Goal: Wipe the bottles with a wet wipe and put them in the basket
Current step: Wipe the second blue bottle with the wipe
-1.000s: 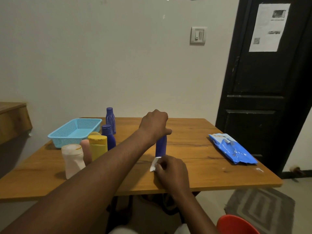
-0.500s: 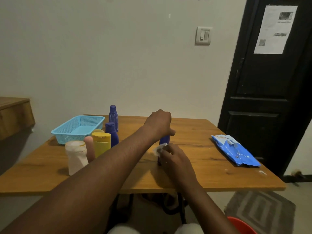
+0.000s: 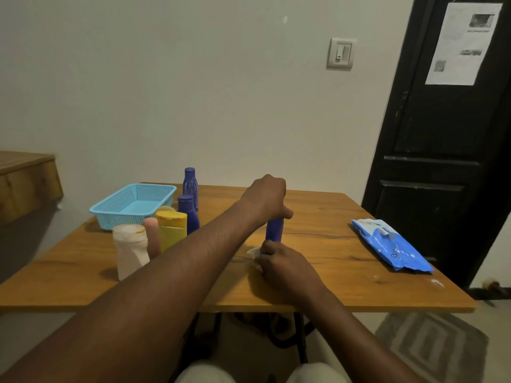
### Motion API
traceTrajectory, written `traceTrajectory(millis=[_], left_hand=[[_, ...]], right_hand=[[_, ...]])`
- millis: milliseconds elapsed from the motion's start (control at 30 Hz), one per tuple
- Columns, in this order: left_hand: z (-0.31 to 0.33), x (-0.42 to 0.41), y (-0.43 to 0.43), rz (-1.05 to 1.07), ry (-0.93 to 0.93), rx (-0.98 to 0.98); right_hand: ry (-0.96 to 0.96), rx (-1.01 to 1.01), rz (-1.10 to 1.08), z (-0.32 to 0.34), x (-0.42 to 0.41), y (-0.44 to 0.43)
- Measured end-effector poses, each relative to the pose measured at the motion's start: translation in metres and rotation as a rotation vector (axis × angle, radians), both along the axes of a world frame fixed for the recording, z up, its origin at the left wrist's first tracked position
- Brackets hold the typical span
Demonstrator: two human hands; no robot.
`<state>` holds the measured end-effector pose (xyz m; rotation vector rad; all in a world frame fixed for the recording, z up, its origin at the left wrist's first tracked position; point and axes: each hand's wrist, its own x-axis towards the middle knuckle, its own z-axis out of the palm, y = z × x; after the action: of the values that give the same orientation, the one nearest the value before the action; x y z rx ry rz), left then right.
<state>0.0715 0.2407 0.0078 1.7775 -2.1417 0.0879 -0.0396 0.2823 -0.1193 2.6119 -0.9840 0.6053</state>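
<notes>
Head view: a wooden counter [image 3: 345, 288] stands against a pale wall, with a black door [image 3: 442, 161] at the right. Mid-counter, the left hand [image 3: 266, 199] grips the top of an upright blue bottle [image 3: 274, 230]. The right hand [image 3: 284, 265] pinches a white wet wipe [image 3: 253, 253] at its base. The basket [image 3: 132, 207] sits far left.

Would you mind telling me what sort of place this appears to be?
Most likely a room in a home: a wooden table stands against a plain wall with a light switch, beside a dark panelled door, with a patterned floor mat below.
</notes>
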Motion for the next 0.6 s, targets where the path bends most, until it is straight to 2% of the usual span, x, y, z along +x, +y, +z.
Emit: traceTrajectory(millis=[233,433,533,600], left_hand=[[0.002,0.0,0.0,0.015,0.018,-0.004],[0.001,0.0,0.002,-0.001,-0.004,-0.03],[0.001,0.0,0.004,0.004,-0.019,-0.03],[0.002,0.0,0.005,0.011,-0.023,-0.029]], right_hand=[[-0.244,-0.058,-0.007,0.01,-0.01,-0.007],[-0.177,0.154,0.026,-0.006,-0.023,-0.003],[-0.151,0.106,0.033,-0.002,-0.027,-0.005],[-0.227,0.058,0.031,0.0,-0.029,-0.007]])
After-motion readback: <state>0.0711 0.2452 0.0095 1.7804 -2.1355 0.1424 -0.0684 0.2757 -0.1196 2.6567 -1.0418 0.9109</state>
